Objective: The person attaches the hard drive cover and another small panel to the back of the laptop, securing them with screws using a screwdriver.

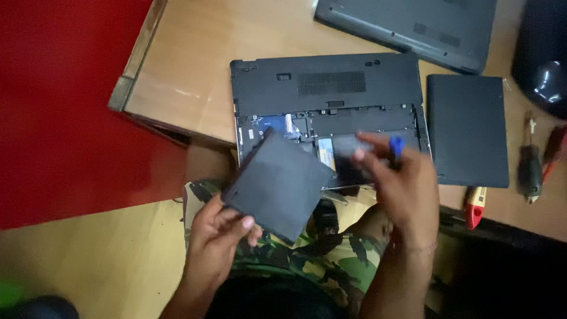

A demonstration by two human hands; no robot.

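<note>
An overturned dark grey laptop (pixel 328 85) lies on the wooden table with its lower bay uncovered, showing a blue circuit board and a white-labelled part. My left hand (pixel 218 230) grips a flat dark grey square panel (pixel 277 186), tilted above my lap at the laptop's front left corner. Blurred with motion, my right hand (pixel 401 186) hovers over the open bay's right side, pinching a small blue-tipped tool (pixel 396 145) between the fingers.
A flat black cover panel (pixel 466 130) lies right of the laptop. A second closed laptop (pixel 413 26) sits behind. Screwdrivers (pixel 531 168) and a red-and-yellow tool (pixel 474 207) lie at the right edge. The wooden table (pixel 183 65) ends at left above a red floor.
</note>
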